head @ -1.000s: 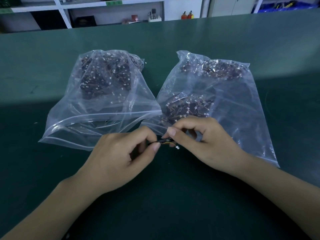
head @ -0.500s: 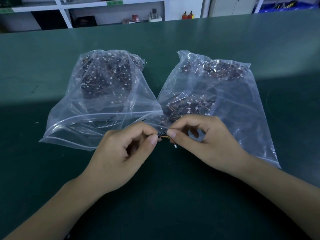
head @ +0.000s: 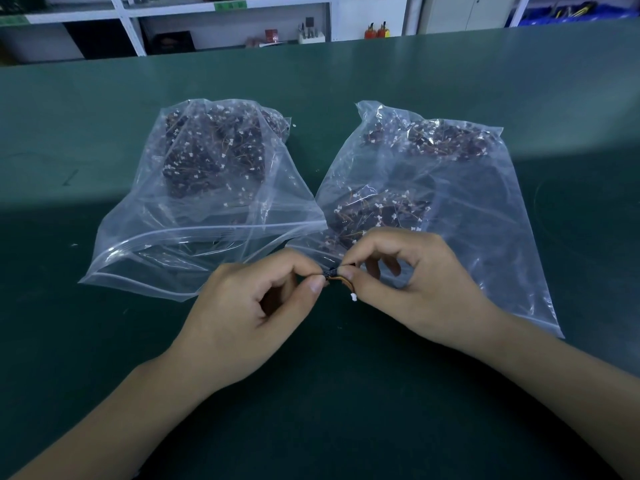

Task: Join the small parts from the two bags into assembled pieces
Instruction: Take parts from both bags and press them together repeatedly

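Two hands meeting over the green table's (head: 450, 81) middle, left hand (head: 249, 317) and right hand (head: 408, 285) both pinching one small wired part (head: 337, 276), left bag (head: 207, 202) and right bag (head: 433, 202) just beyond them.

Work surface: a dark green table mat (head: 450, 74) fills most of the view, with a lighter band crossing it from 9 to 3 o'clock. A short dark scuff mark (head: 70, 177) sits on the mat toward 9 o'clock. Beyond the far edge, at 12 o'clock, white shelving (head: 180, 15) carries a green label (head: 230, 5). Two small red bottles (head: 376, 30), possibly spray cans, stand on the lower shelf. A pale cabinet (head: 464, 12) stands at 1 o'clock, and blue bins (head: 571, 10) at 2 o'clock.
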A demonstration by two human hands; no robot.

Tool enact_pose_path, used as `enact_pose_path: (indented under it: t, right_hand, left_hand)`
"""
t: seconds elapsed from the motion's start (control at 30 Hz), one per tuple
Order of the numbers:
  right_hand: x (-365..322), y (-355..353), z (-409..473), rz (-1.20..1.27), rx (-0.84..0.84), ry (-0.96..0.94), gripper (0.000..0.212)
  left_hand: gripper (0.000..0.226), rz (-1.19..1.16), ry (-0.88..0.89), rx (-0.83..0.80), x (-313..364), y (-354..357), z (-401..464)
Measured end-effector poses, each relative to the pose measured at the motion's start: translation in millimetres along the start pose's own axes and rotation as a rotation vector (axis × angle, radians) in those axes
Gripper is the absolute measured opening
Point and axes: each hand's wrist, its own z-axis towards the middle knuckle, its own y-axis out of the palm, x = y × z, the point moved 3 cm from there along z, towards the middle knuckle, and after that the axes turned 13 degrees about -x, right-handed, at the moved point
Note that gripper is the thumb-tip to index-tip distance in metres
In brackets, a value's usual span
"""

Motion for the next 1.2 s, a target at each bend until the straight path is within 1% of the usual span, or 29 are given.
enact_pose_path:
  t: [0.2, 0.43, 0.67, 0.87, 1.03, 1.2]
  right_hand:
    - [-4.3, 2.2, 0.0, -0.035, -0.033, -0.061, 0.005]
    - [-1.1, -0.4, -0.5, -0.043, -0.015, -0.024, 0.007]
    - [-4.3, 2.9, -0.3, -0.031, -0.04, -0.06, 0.006]
    - [-1.2, 1.3, -1.6, -0.039, -0.03, -0.022, 0.013]
    - [-1.9, 2.2, -0.9, -0.013, -0.034, -0.046, 0.011]
    - [-1.7, 4.1, -0.7, -0.042, -0.05, -0.07, 0.012]
  left_hand:
    - [0.018, -0.011, 0.005, 0.007, 0.7, -2.3, -0.3]
    - [0.017, 0.015, 0.006, -0.001, -0.2, -0.2, -0.7]
    - [0.019, 0.01, -0.007, 0.005, -1.3, -1.1, 0.2]
    - [0.016, 0.057, 0.011, 0.006, 0.6, -0.3, 0.4]
    - [0.019, 0.042, 0.0, 0.008, -0.5, -1.5, 0.2]
    - [0.02, 0.043, -0.006, -0.002, -0.6, -0.4, -1.7]
